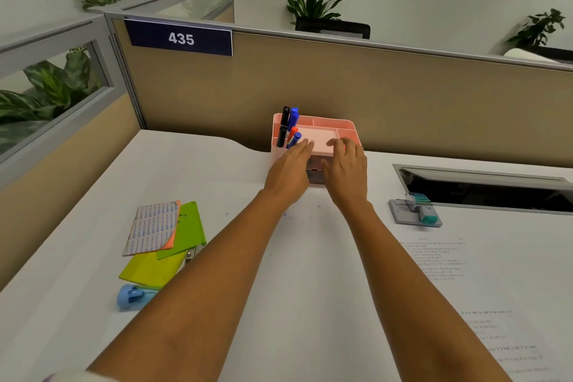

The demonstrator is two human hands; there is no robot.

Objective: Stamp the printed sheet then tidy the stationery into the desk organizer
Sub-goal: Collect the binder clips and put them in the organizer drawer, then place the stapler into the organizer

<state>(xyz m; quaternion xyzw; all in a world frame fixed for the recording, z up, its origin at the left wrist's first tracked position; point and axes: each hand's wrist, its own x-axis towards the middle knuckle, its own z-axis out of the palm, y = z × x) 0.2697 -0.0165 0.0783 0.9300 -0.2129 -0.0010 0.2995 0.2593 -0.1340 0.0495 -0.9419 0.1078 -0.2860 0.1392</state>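
A pink desk organizer (pixel 344 127) stands against the partition at the far edge of the white desk, with several markers (pixel 288 127) upright in its left compartment. My left hand (pixel 291 167) and my right hand (pixel 345 169) both rest on its front, fingers spread over the top edge, above a dark drawer front (pixel 314 172). Whether either hand grips the organizer I cannot tell. A printed sheet (pixel 440 260) lies at the right, and a second printed sheet (pixel 502 344) lies nearer me. A grey pad with a teal stamp (pixel 415 211) sits right of the organizer.
Green and yellow sticky-note pads (pixel 173 245) with a patterned pad (pixel 153 226) on top lie at the left. A blue plastic item (pixel 133 296) lies near them. A dark cable slot (pixel 483 189) opens in the desk at right. The tan partition (pixel 341 84) closes the back.
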